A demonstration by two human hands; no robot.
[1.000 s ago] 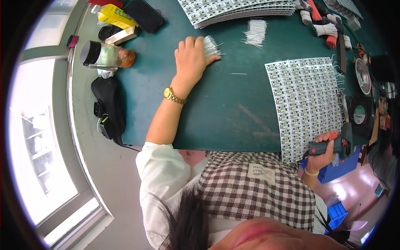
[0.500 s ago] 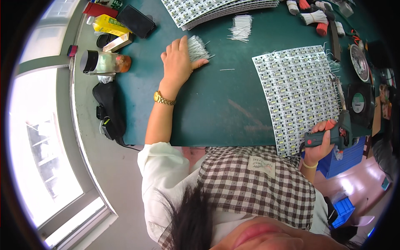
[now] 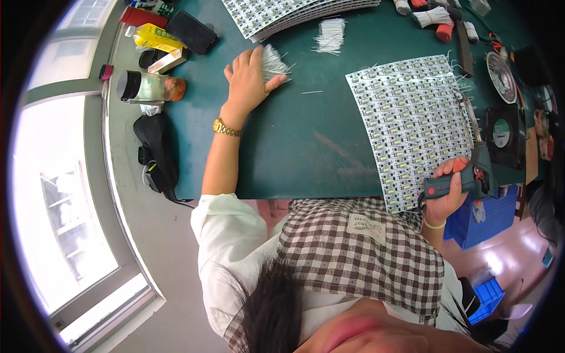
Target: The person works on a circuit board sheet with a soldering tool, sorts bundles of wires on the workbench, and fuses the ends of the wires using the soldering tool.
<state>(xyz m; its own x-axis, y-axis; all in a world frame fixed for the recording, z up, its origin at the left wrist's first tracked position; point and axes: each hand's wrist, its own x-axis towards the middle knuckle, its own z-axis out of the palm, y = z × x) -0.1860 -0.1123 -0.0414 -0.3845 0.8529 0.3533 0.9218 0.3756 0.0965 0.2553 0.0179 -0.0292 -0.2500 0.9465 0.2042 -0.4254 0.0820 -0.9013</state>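
My left hand (image 3: 245,83) lies on the green table with its fingers stretched out and thumb apart. It rests along the left and near sides of a loose pile of short white wires (image 3: 274,62), touching it. My right hand (image 3: 450,194) is wrapped round the grip of a soldering gun (image 3: 478,172), green and black with a red trigger. The gun's long tip points away, over the right edge of a panel of small white circuit boards (image 3: 406,126). Thin white wires stick out along that edge. A single white wire (image 3: 312,92) lies between the pile and the panel.
A stack of circuit-board panels (image 3: 294,17) and a second wire bundle (image 3: 329,36) lie at the far side. On the left are a phone (image 3: 192,30), a yellow bottle (image 3: 156,37) and a jar (image 3: 150,87). A black spool (image 3: 505,135) and metal dish (image 3: 501,77) sit right.
The whole view has shifted slightly, moving the table's things a little left and up. My left hand stays against the wire pile, and my right hand keeps its grip on the soldering gun.
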